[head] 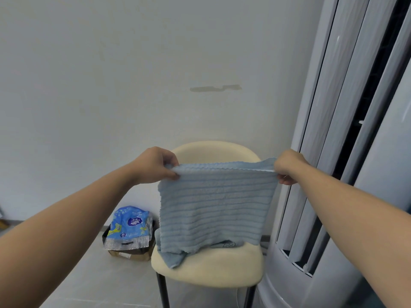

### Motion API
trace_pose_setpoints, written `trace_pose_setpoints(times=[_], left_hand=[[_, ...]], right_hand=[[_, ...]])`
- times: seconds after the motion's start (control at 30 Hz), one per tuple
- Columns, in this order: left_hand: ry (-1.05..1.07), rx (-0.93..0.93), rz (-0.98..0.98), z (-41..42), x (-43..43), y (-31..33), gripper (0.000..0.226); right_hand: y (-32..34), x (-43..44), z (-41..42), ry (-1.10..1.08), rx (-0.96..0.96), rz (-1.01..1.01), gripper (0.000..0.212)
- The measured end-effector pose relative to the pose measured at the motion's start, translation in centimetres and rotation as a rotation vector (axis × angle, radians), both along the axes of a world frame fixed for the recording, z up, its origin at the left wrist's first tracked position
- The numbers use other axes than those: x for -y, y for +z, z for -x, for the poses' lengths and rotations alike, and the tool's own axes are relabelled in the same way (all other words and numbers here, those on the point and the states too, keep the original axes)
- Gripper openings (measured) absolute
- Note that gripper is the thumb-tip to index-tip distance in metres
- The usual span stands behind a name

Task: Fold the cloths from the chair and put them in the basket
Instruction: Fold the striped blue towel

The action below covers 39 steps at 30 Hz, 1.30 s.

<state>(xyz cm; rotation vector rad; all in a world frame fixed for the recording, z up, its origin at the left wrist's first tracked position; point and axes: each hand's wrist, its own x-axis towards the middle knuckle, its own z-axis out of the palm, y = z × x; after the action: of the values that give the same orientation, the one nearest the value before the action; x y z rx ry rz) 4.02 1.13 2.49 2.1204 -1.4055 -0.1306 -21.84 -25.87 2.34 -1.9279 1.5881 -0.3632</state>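
Head view: one pale blue cloth [215,203] hangs spread in the air in front of the chair [213,270], at about six o'clock from the middle of the frame. It is soft and plush, ribbed with many level rows from top to bottom. Its top edge is pulled taut, and two edges show there, one just behind the other, the rear one scalloped. The bottom edge is wavy and hangs just above the seat.

The left grip [160,166] pinches the top corner at nine o'clock of the cloth, thumb and curled fingers pressed together on the fabric. The right grip [288,166] pinches the corner at three o'clock the same way.

Under the hanging edge, a second blue cloth [174,260] lies crumpled on the cream seat, one corner pointing to seven o'clock. A darker scrap shows beside it at five o'clock of the held cloth; I cannot tell whether it is a third cloth.

Counted: two grips, one chair with dark legs, and two cloths for certain.

At nine o'clock from the seat, one blue printed plastic pack [130,225] rests on one cardboard box [131,255] on the grey floor [89,274]. At three o'clock stands one tall white air conditioner [333,152].
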Motion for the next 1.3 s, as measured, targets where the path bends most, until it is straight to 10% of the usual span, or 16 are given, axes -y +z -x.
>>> trace_pose_setpoints(times=[0.37, 0.73, 0.93, 1.1, 1.3], left_hand=[[-0.094, 0.248, -0.063, 0.8, -0.3, -0.4, 0.028], [0.084, -0.465, 0.248, -0.3, -0.3, -0.5, 0.016], [0.043, -0.269, 0.341, 2.7, 1.4, 1.1, 0.028], [-0.048, -0.075, 0.297, 5.5, 3.1, 1.9, 0.033], [-0.032, -0.109, 0.333, 6.0, 3.2, 1.4, 0.039]], right_hand=[[-0.4, 0.3, -0.5, -0.013, -0.076, 0.0, 0.008], [-1.4, 1.1, 0.4, -0.033, -0.073, 0.045, 0.013], [-1.1, -0.5, -0.5, 0.186, -0.251, 0.133, 0.03], [-0.5, -6.6, -2.8, 0.719, 0.327, -0.068, 0.08], [-3.6, -11.3, -6.4, 0.798, 0.512, 0.228, 0.015]])
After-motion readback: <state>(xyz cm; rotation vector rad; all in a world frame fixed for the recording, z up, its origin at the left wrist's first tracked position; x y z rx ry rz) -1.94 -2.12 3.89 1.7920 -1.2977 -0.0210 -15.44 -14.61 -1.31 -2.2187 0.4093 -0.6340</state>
